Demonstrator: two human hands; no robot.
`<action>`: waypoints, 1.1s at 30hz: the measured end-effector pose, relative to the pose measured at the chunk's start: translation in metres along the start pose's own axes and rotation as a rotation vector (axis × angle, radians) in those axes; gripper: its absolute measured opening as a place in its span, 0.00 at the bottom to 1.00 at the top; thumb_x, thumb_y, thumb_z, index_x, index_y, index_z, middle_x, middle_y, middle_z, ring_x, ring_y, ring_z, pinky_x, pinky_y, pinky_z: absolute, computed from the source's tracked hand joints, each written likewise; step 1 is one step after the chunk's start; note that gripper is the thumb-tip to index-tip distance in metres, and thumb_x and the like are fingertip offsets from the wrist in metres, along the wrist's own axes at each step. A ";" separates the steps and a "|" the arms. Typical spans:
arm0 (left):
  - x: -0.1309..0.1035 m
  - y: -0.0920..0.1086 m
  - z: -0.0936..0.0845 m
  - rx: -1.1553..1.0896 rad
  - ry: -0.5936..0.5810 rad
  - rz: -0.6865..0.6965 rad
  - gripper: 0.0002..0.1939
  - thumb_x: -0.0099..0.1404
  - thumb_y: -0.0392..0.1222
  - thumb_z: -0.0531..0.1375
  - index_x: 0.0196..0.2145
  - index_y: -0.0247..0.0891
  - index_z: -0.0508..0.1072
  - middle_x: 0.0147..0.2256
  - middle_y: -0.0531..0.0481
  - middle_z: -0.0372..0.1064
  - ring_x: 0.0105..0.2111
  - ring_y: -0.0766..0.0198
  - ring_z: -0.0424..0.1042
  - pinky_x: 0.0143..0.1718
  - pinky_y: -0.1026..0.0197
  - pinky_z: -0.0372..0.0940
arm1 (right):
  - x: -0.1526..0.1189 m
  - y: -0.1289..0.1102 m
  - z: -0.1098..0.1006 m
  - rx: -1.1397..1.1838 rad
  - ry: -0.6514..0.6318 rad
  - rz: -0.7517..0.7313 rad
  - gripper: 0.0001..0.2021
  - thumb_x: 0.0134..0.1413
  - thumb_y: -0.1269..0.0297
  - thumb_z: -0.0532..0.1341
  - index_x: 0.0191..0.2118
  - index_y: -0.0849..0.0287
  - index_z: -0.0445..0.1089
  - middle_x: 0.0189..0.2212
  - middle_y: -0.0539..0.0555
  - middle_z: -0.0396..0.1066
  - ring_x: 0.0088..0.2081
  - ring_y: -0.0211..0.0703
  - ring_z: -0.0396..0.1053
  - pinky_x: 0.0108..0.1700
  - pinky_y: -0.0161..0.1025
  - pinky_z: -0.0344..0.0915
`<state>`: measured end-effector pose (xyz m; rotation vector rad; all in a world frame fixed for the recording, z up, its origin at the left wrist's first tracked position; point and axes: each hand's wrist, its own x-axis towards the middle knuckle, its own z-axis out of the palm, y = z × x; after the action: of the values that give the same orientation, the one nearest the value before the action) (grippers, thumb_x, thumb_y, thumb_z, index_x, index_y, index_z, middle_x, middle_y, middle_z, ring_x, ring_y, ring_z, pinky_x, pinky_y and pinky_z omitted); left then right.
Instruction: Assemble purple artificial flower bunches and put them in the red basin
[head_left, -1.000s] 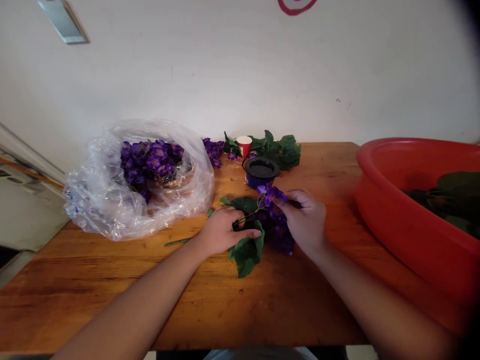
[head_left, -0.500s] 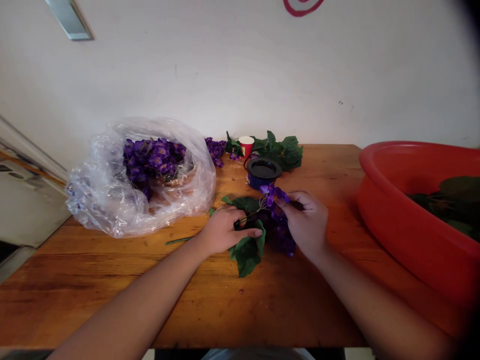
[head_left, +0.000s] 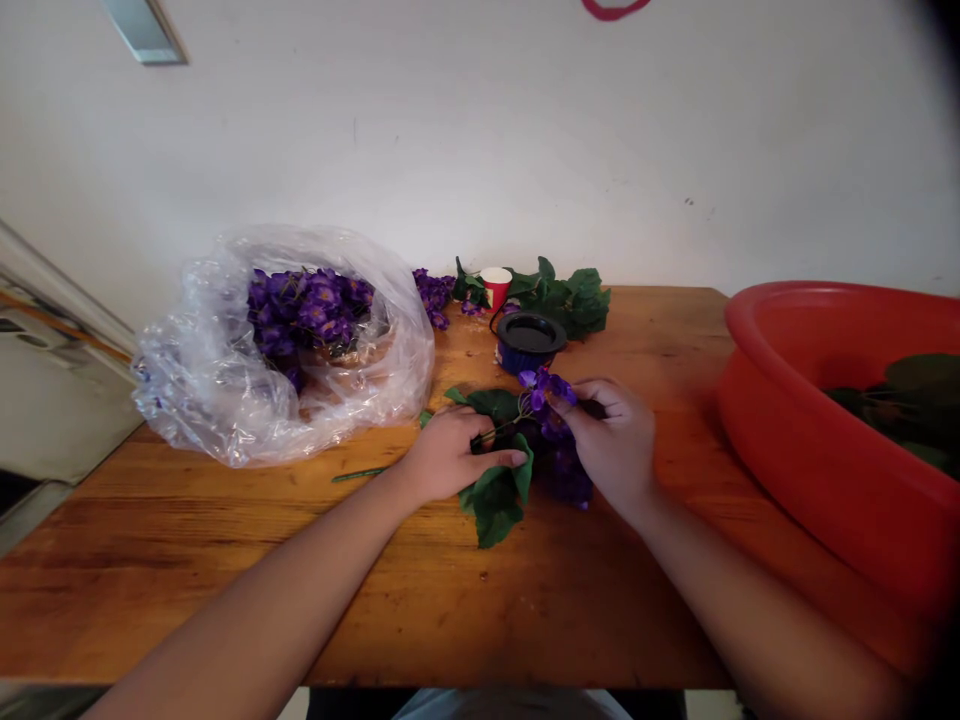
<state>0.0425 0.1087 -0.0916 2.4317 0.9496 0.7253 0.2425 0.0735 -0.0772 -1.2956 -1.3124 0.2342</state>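
Low over the middle of the table, my left hand (head_left: 454, 455) is closed around the green stem of an artificial flower spray, with broad green leaves (head_left: 499, 500) spreading on both sides of it. The stem's lower end (head_left: 358, 474) sticks out past my left wrist. My right hand (head_left: 619, 445) pinches a purple blossom (head_left: 547, 392) at the top of the spray between thumb and fingers. More purple petals (head_left: 568, 475) hang in shadow below, beside the right wrist. Part of the stem and the right fingertips are hidden.
A clear plastic bag (head_left: 225, 420) holding purple flowers (head_left: 315, 310) lies at left. Behind my hands stand a dark round pot (head_left: 529, 340) and a red-and-white cup (head_left: 496, 288), near loose leaves (head_left: 585, 300). At right is a large red basin (head_left: 825, 440) with green leaves (head_left: 926, 390) inside.
The whole view has shifted slightly, so the table items sit a little higher in the picture. Both hands keep the same hold on the flower spray.
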 end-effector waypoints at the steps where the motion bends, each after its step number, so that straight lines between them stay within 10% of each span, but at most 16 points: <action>1: 0.000 0.000 0.000 0.004 -0.002 0.002 0.24 0.61 0.60 0.60 0.21 0.37 0.66 0.23 0.53 0.63 0.27 0.65 0.64 0.31 0.62 0.57 | 0.001 0.000 -0.001 -0.002 -0.044 -0.004 0.11 0.49 0.55 0.67 0.26 0.56 0.71 0.26 0.51 0.71 0.29 0.42 0.68 0.33 0.40 0.64; 6: 0.000 -0.001 0.001 0.016 0.010 -0.004 0.24 0.61 0.61 0.60 0.21 0.37 0.66 0.22 0.52 0.63 0.27 0.65 0.64 0.31 0.61 0.57 | 0.005 0.001 -0.008 -0.040 -0.238 0.009 0.12 0.49 0.51 0.67 0.28 0.55 0.72 0.29 0.52 0.74 0.32 0.44 0.70 0.34 0.41 0.65; 33: -0.001 -0.001 0.002 0.067 0.036 0.005 0.27 0.61 0.66 0.56 0.22 0.37 0.66 0.23 0.52 0.63 0.27 0.65 0.64 0.31 0.61 0.56 | 0.015 -0.001 -0.022 -0.078 -0.195 0.021 0.13 0.48 0.51 0.67 0.25 0.55 0.70 0.27 0.52 0.73 0.29 0.44 0.69 0.32 0.40 0.64</action>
<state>0.0422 0.1086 -0.0938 2.4869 0.9969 0.7525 0.2645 0.0727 -0.0624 -1.3796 -1.4858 0.3332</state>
